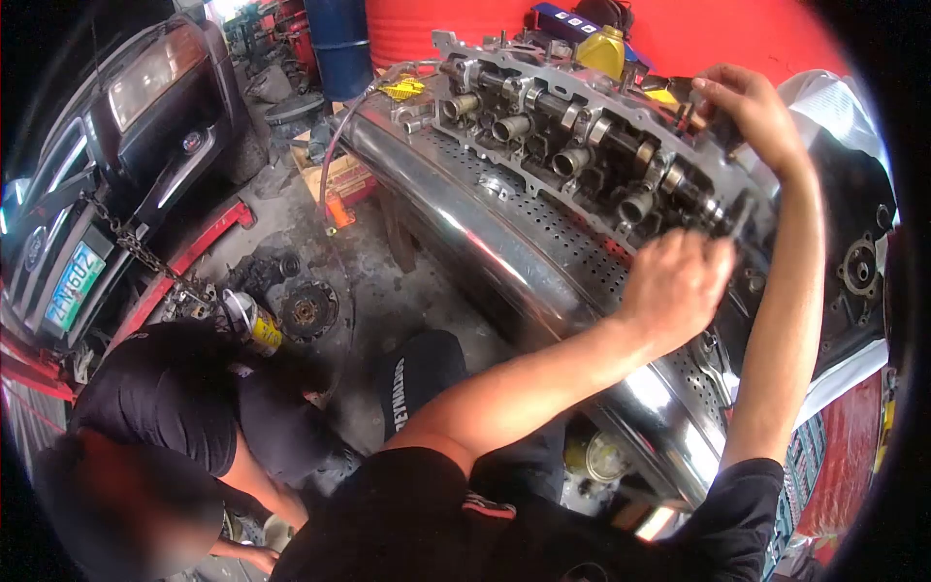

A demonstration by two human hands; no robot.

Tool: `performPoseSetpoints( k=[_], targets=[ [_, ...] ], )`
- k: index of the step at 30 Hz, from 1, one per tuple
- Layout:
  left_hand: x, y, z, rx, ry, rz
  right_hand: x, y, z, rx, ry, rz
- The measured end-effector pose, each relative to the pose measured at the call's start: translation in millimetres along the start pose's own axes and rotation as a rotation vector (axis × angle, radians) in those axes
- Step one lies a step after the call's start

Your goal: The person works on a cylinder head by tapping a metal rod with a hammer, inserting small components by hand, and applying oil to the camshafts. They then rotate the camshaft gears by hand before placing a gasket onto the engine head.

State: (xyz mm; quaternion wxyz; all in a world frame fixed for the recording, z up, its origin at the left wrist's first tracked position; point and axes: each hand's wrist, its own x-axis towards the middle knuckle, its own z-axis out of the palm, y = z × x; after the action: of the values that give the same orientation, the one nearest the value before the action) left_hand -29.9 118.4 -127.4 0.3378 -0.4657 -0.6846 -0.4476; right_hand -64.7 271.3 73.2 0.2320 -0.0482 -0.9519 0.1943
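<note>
A cylinder head [592,131] with an exposed camshaft [645,150] and several round tube openings lies on a perforated metal bench top. At its near end, my left hand [679,286] is closed, with knuckles up and fingertips curled beside the end of the camshaft. Motion blurs the fingers, and whatever they hold is hidden. My right hand [742,102] reaches over the far side of the head. Its thumb and fingers are pinched together at a small dark upright piece, too small to name.
A yellow bottle [601,53] stands behind the head. To the right is a dark engine part [858,262] with a round opening. At lower left a co-worker [175,407] crouches near a black vehicle [116,145]. A blue drum [338,48] stands behind; a hose [335,155] hangs off the bench.
</note>
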Motion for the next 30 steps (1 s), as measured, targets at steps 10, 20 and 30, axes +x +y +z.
performPoseSetpoints(
  k=[10, 20, 30],
  targets=[
    [54.1, 4.6, -31.9, -0.04, 0.143, 0.036, 2.1, -1.3, -0.8, -0.063, 0.006, -0.002],
    [24.7, 10.3, -9.5, 0.053, 0.081, 0.021, -2.5, -6.8, -0.6, -0.041, 0.012, 0.011],
    [74.2, 22.9, 14.8, 0.162, 0.204, 0.014, 22.3, 18.1, -9.3, -0.037, -0.046, -0.081]
  ],
)
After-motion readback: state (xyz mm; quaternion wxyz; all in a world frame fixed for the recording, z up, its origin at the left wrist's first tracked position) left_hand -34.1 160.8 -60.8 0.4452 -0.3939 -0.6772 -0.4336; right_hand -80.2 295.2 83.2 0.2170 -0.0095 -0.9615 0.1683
